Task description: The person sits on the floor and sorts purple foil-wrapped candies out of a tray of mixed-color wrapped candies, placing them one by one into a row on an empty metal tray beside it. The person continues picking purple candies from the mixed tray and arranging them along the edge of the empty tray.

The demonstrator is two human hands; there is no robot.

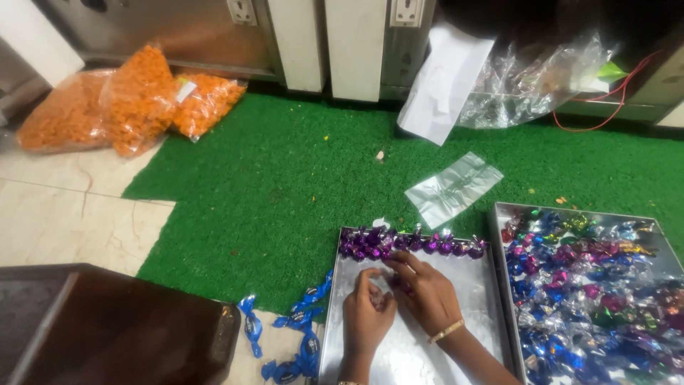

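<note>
Head view: a person sits over a steel tray [470, 314] that lies on green artificial turf [285, 178] on the floor. Along the tray's far edge runs 1 row of purple wrapped candies [410, 244], set side by side from the left corner almost to the right one. The rest of the tray shows bare metal, so by the look of it only this first row is laid and most of the tray is yet to be filled.

The left hand [367, 314] is curled, fingertips pinched together over something small; what it grips is too hidden to name, though it is probably a candy. The right hand [426, 294], with a gold bangle at the wrist, lies half open with fingers spread, touching a purple candy just below the row.

To the right, a second tray [499, 214] is heaped with mixed candies [591, 292] in blue, pink, green and silver wrappers, a large stock still unsorted. To the left of the first tray lie several blue wrapped candies [299, 335], loose on the floor. Farther off are orange snack bags [135, 100] and clear plastic bags [456, 187].
</note>
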